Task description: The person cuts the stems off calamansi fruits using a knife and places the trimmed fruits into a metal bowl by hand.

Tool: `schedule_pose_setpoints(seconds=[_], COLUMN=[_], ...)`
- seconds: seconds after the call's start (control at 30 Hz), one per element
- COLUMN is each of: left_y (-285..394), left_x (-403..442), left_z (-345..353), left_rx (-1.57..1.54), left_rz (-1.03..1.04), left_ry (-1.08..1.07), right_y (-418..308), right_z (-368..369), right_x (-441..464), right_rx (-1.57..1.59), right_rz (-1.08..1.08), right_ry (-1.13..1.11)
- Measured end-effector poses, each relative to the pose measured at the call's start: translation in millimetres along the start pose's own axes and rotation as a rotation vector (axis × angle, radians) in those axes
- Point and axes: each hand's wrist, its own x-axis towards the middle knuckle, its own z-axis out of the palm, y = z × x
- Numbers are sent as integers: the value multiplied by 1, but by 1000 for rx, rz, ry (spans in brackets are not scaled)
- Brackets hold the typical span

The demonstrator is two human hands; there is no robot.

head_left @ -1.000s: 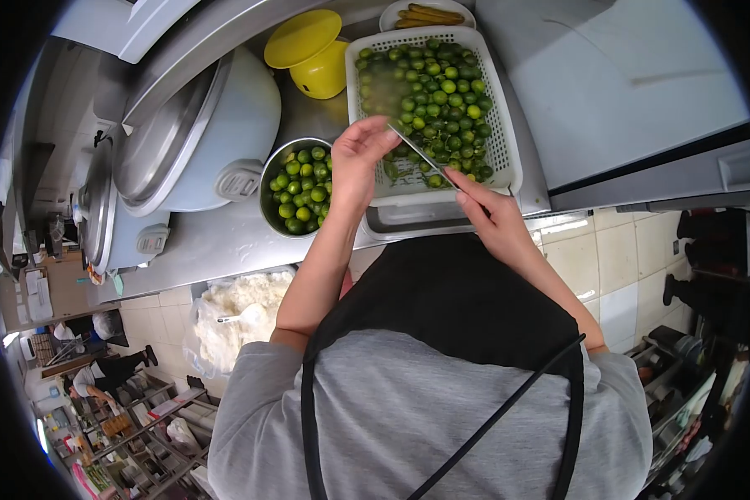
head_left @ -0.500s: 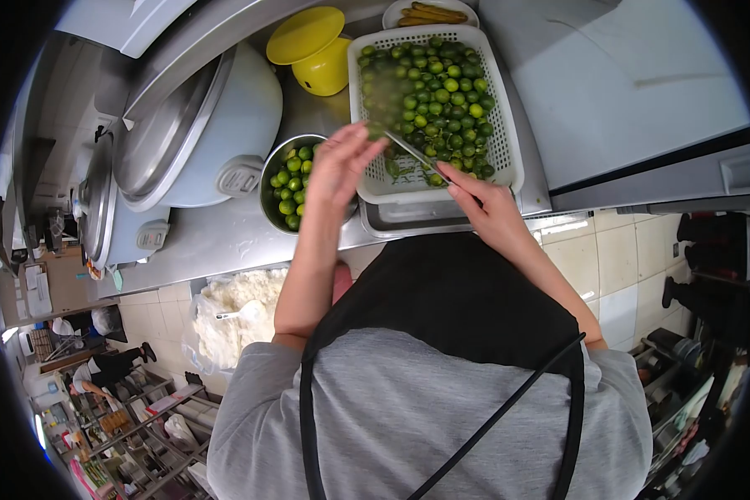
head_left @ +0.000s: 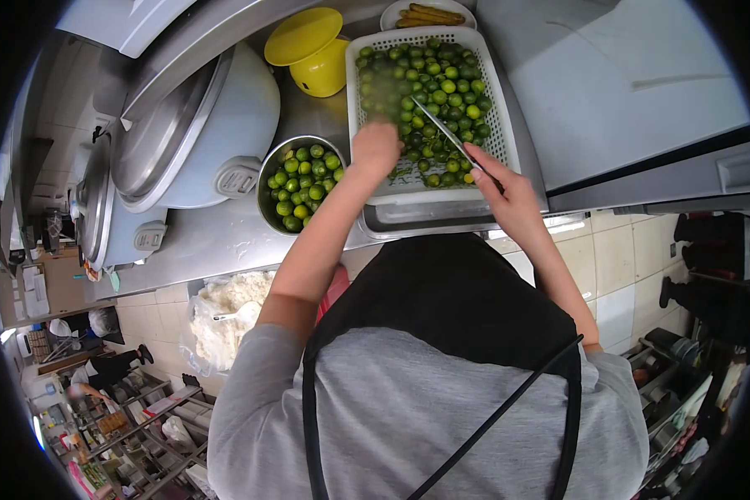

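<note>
My right hand (head_left: 512, 200) is closed round the handle of a small knife (head_left: 442, 128). Its blade points up and left over the small green limes (head_left: 452, 87) in the white perforated basket (head_left: 505, 125). At the basket's near left side, my left hand (head_left: 377, 148) is curled with its back to me. Its fingertips are mostly hidden, and I cannot make out what is in them. Left of that hand stands a round metal bowl (head_left: 264, 198) of limes (head_left: 302, 181). Green scraps lie on the basket's floor near the left hand.
A metal tray (head_left: 425, 218) sits under the basket. Behind stand a yellow container (head_left: 318, 71) and a white dish (head_left: 467, 23) of brown sticks. Large rice cookers (head_left: 225, 125) are at left. A bag of white rice (head_left: 225, 321) is below the counter. Another person (head_left: 108, 371) works far left.
My left hand has moved from the knife tip, where it held a lime, down and right to the basket. My right hand and the knife have shifted slightly right, away from it.
</note>
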Motion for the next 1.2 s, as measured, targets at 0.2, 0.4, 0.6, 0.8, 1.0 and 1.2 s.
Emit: schedule_pose_setpoints(seconds=[0.2,0.4,0.6,0.8,1.0,1.2], left_y=[6,-6,-3,8,10,20], left_x=[15,-22,-45,-49,-47,-45], left_z=[9,-13,-32,-39,-37,-32], left_rx=[77,-646,-1794,-1894,-1921,-1953], left_rz=[51,3,-131,-67,-54,-90], left_ry=[45,182,18,79,115,186], right_y=[-7,6,2,-3,-3,-2], right_z=[-3,-3,11,20,20,21], right_x=[-5,-9,-10,-11,-13,-12], right_rx=[39,52,98,126,103,55], right_rz=[23,13,-11,-35,-19,-77], right_ry=[4,20,-45,-77,-68,-14])
